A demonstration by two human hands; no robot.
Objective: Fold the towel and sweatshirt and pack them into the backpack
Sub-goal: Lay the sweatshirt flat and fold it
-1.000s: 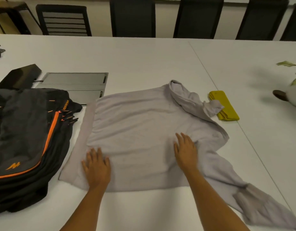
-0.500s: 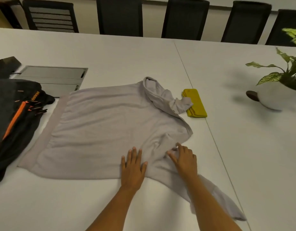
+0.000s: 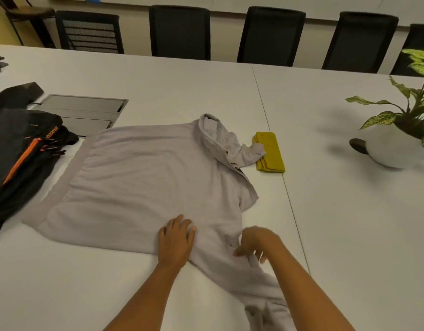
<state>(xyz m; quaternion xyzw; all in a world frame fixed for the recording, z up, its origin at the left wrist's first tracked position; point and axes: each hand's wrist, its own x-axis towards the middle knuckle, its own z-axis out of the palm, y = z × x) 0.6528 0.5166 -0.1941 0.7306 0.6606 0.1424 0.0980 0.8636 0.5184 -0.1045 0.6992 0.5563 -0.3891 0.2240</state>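
**Near sleeve taken up for folding**

The grip of the right hand (image 3: 256,244) is closed on the near sleeve (image 3: 261,283) of the sweatshirt (image 3: 146,187), with fabric pinched between curled fingers and thumb just beside the armpit. The left hand (image 3: 176,237) is laid flat on the body close by, fingers straight. A second ago both hands were spread flat and well apart on the body. Now the left is brought beside the right and the sleeve is seized, so smoothing is judged finished and the sleeve fold begun. The sweatshirt is spread on the white surface (image 3: 325,235), its far cuff touching the folded yellow towel (image 3: 270,151). The backpack (image 3: 17,163) is set at the left; its inside is hidden, and neither item is packed yet. A plant is held in the white pot (image 3: 392,149) at the right.
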